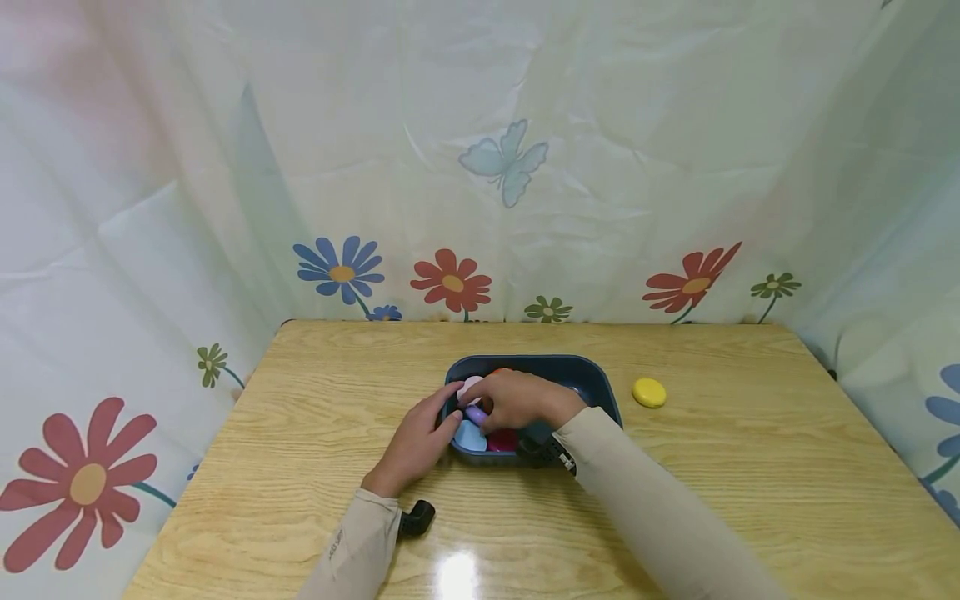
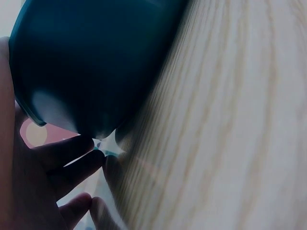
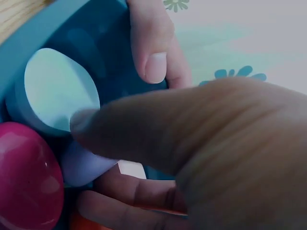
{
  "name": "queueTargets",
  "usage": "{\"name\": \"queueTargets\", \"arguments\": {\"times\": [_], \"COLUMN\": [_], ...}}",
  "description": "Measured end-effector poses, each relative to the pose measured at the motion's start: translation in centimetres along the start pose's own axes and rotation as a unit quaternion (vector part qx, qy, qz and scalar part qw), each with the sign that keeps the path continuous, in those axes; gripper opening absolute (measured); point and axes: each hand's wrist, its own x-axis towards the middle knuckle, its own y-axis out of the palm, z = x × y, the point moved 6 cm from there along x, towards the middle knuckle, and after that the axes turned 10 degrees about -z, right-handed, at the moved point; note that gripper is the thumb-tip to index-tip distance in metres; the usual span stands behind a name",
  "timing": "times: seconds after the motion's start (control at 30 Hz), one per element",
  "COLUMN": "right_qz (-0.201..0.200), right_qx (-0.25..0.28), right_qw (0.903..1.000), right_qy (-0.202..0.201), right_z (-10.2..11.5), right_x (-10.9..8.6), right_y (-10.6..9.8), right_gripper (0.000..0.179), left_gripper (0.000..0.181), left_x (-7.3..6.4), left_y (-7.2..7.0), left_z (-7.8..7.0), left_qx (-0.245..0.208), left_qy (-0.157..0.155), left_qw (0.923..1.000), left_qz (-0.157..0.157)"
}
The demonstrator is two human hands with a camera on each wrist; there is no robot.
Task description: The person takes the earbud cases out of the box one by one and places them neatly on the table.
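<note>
A dark blue plastic tub (image 1: 555, 363) with rounded corners stands on the table. My left hand (image 1: 417, 439) holds its left end, with the thumb over the rim and the other fingers along the outside wall. My right hand (image 1: 517, 400) reaches down into the tub and pinches a small purple rounded piece (image 3: 84, 165) between thumb and fingers. Beside it lie a light blue rounded piece (image 3: 60, 91) and a glossy magenta one (image 3: 29, 177). A pale pink piece (image 1: 469, 387) sits at the tub's far left, and an orange one (image 1: 501, 371) is mostly hidden behind my right hand.
A yellow round piece (image 1: 648, 392) lies on the wooden table (image 1: 750, 467), right of the tub. Behind the table hangs a flower-printed curtain (image 1: 600, 167). Each wrist carries a black camera mount, the left one (image 1: 417, 518) close over the tabletop.
</note>
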Motion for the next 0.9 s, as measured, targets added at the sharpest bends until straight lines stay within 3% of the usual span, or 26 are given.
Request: {"name": "queueTargets", "arguments": {"times": [0.37,0.9], "right_qz": [0.018,-0.002], "right_qx": [-0.028,-0.015], "right_qw": [0.9990,0.9984], "right_qy": [0.031,0.055], "right_z": [-0.23,0.01], "right_x": [-0.04,-0.67], "right_y": [0.54,0.16], "right_gripper": [0.043,0.042], "left_gripper": [0.048,0.049], "left_x": [0.05,-0.07], "left_y": [-0.05,0.03], "left_z": [-0.01,-0.01], "left_qx": [-0.004,0.000], "left_qy": [0.008,-0.001], "left_qw": [1.0000,1.0000], "left_qz": [-0.001,0.003]}}
